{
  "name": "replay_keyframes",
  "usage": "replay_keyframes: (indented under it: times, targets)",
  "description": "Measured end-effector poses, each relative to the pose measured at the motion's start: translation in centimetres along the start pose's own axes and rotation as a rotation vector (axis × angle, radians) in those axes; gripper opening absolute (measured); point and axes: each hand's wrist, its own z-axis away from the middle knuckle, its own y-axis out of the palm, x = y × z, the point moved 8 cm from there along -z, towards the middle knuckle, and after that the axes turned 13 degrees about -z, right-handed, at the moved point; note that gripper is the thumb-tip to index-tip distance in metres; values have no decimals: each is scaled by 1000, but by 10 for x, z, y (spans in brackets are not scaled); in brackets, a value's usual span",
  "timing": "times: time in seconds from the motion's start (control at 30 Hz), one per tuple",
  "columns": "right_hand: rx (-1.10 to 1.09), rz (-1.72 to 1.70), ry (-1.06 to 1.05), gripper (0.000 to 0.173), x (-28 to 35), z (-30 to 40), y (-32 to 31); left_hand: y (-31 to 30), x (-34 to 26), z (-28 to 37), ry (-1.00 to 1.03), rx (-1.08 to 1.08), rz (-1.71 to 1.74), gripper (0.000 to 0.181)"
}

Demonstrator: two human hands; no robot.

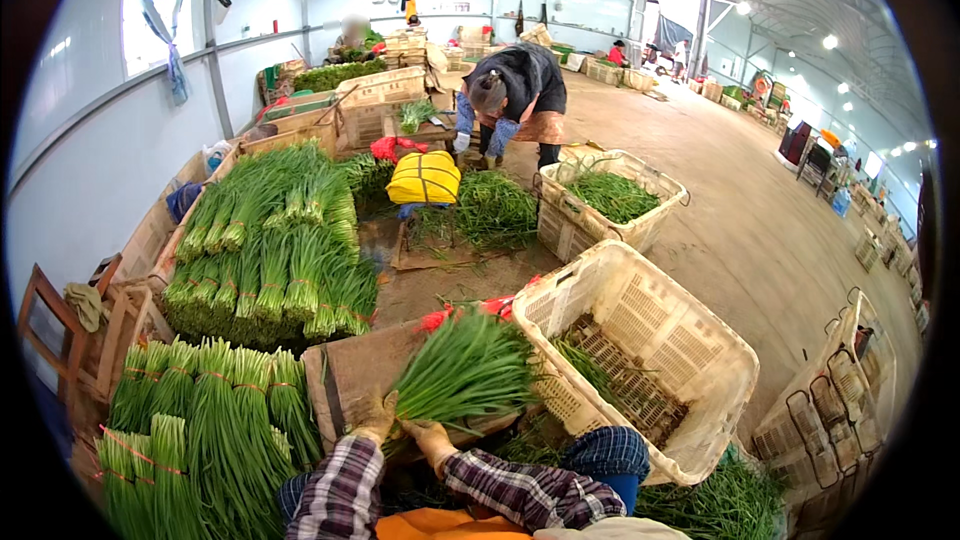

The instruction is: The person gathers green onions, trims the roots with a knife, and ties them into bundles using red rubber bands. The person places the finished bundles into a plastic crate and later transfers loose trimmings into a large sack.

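Note:
A loose bunch of garlic chives [469, 367] lies across a worn board [349, 375] in front of me. My left hand [377, 417], in a thin yellowish glove, grips its near end from the left. Gloved the same way, my right hand [429, 441] holds it from below, close beside the left. The long leaves fan away toward an open plastic crate [637, 330]; the part inside my hands is hidden. On my left, tied chive bundles [217, 405] are packed side by side with their pale ends up.
More tied bundles [262, 262] are stacked beyond these. A yellow padded stool [424, 178] and loose chives [496, 210] lie ahead, where a co-worker [517, 90] bends down. Another crate [611, 195] holds chives. Stacked crates [825, 397] stand at right; red plastic [435, 319] lies behind the board.

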Motion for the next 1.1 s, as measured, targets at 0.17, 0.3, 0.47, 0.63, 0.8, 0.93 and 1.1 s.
replay_keyframes:
  times: [0.17, 0.3, 0.47, 0.63, 0.8, 0.93, 1.1]
  targets:
    - [194, 186, 138, 34, 42, 32, 13, -26, -12, 24, 214, -76, 9, 71]
    - [183, 358, 59, 37, 43, 25, 18, -22, -20, 49, 289, 1, -68, 90]
    - [221, 469, -18, 40, 51, 31, 23, -7, -22, 63, 157, 147, -280, 107]
    - [97, 847, -303, 40, 67, 39, 36, 0, -24, 57, 82, -126, -436, 97]
    - [122, 913, -308, 39, 56, 40, 58, 24, -7, 50, 7, -277, -664, 90]
    - [184, 936, -303, 37, 47, 57, 54, 8, -8, 50, -5, -455, -682, 75]
    - [109, 747, -436, 32, 11, 64, -6, -3, -15, 52, 46, -301, -407, 97]
